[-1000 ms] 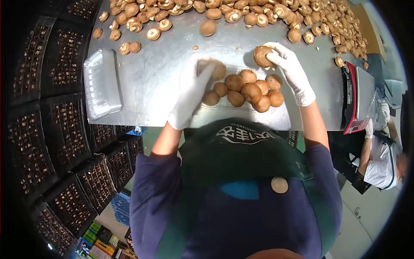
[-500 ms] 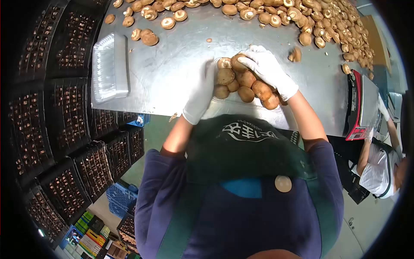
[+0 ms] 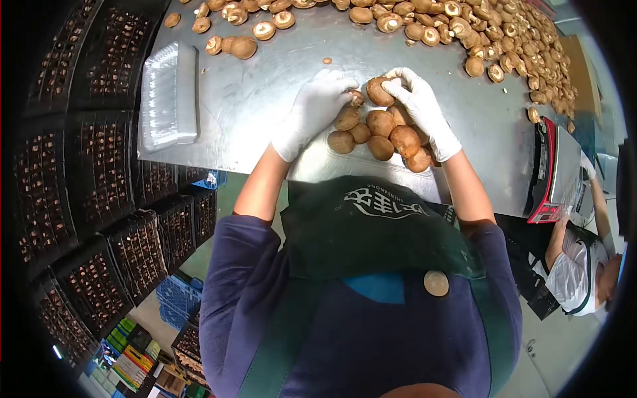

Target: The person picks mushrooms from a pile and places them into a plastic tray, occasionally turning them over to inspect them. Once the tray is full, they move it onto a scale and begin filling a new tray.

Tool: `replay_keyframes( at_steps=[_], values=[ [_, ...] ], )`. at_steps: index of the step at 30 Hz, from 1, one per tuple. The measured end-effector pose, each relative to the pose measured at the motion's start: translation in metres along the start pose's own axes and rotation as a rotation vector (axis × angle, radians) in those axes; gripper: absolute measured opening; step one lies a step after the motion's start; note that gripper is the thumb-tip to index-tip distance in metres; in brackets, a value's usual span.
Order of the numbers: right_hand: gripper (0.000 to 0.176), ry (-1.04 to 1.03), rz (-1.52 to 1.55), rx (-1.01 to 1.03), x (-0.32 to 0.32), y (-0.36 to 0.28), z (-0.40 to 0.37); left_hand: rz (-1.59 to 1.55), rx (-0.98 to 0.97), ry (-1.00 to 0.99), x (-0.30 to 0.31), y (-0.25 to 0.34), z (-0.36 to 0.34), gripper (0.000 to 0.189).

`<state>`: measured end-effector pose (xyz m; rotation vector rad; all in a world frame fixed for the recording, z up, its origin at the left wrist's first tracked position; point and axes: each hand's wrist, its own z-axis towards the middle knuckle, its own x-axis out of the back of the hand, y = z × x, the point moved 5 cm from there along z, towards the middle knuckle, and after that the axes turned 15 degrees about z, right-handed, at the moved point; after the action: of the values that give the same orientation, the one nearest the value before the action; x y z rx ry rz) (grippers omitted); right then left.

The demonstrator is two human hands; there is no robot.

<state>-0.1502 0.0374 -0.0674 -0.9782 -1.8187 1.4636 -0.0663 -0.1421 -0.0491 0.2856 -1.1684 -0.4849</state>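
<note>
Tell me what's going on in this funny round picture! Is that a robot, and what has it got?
No robot here, just a person wearing white gloves. A camera on their head looks forward and down, so you see their own arms and apron.

On the shiny metal table, a big pile of mushrooms lies along the far side. A clear plastic tray sits at the left, and a red-and-silver machine at the right. Beyond it is another person.

The right hand holds a brown mushroom. The left hand touches another mushroom, but I can't tell how firmly. More mushrooms are bunched between the hands.
</note>
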Motion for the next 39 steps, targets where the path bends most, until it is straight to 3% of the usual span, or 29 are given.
replay_keyframes(
  at_steps=[5, 8, 10, 13, 15, 18, 20, 23, 24, 26, 27, 29, 30, 32, 34, 36, 37, 38, 39],
  values=[
    [0.031, -0.043, -0.003, -0.029, -0.006, 0.001, 0.0, 0.078, -0.067, -0.196, 0.001, 0.006, 0.004, 0.017],
    [0.029, -0.038, -0.04, 0.082, -0.001, 0.001, 0.003, 0.032, 0.031, -0.002, 0.001, -0.002, 0.001, 0.019],
    [0.028, -0.067, -0.014, 0.008, -0.008, -0.014, 0.0, -0.09, 0.071, 0.043, 0.004, -0.009, 0.001, 0.019],
    [0.031, -0.126, 0.021, -0.001, -0.017, -0.012, 0.006, -0.589, 0.687, 0.217, 0.014, -0.036, -0.022, 0.025],
    [0.037, -0.289, -0.535, 0.239, -0.032, -0.022, 0.007, -0.515, 0.698, 0.223, 0.031, -0.033, -0.032, 0.027],
    [0.028, -0.339, -0.667, 0.254, -0.044, -0.022, 0.006, -0.51, 0.729, 0.218, 0.033, -0.038, -0.046, 0.032],
    [0.032, -0.348, -0.491, 0.204, -0.034, -0.017, 0.004, -0.545, 0.709, 0.215, 0.039, -0.028, -0.05, 0.033],
    [0.04, -0.291, -0.616, 0.582, -0.029, -0.055, -0.012, -0.767, 0.646, 0.236, 0.055, 0.01, -0.038, 0.033],
    [0.04, -0.286, -0.614, 0.577, -0.031, -0.074, -0.025, -0.813, 0.619, 0.22, 0.053, 0.02, -0.035, 0.032],
    [0.042, -0.195, -0.111, -0.053, -0.025, -0.079, -0.051, -0.86, 0.573, 0.026, 0.029, 0.044, -0.036, 0.036],
    [0.045, -0.245, 0.07, -0.247, -0.024, -0.073, -0.067, -0.685, 0.369, 0.069, 0.029, 0.065, -0.03, 0.04],
    [0.047, -0.163, 0.087, -0.168, -0.006, -0.071, -0.096, -0.474, 0.045, 0.07, 0.029, 0.098, -0.021, 0.047],
    [0.048, -0.098, 0.094, -0.088, 0.009, -0.073, -0.113, -0.578, 0.005, 0.006, 0.032, 0.103, -0.017, 0.041],
    [0.052, -0.259, -0.318, -0.06, 0.055, -0.072, -0.157, -0.588, 0.213, -0.067, 0.023, 0.08, -0.026, 0.037],
    [0.052, -0.418, -0.558, -0.405, 0.093, -0.06, -0.214, -0.739, 0.531, 0.005, 0.034, 0.05, -0.035, 0.029],
    [0.049, -0.288, -0.946, -0.324, 0.107, -0.056, -0.249, 0.007, 0.351, 0.107, 0.032, 0.007, -0.051, 0.021],
    [0.05, -0.17, -0.961, -0.299, 0.112, -0.05, -0.257, -0.107, 0.527, -0.045, 0.019, -0.018, -0.063, 0.019],
    [0.042, -0.021, -0.775, -0.379, 0.121, -0.036, -0.261, -0.204, 0.7, -0.202, 0.006, -0.033, -0.073, 0.018],
    [0.037, 0.106, -0.576, -0.415, 0.124, -0.023, -0.255, -0.205, 0.674, -0.22, -0.003, -0.034, -0.073, 0.018]
  ],
)
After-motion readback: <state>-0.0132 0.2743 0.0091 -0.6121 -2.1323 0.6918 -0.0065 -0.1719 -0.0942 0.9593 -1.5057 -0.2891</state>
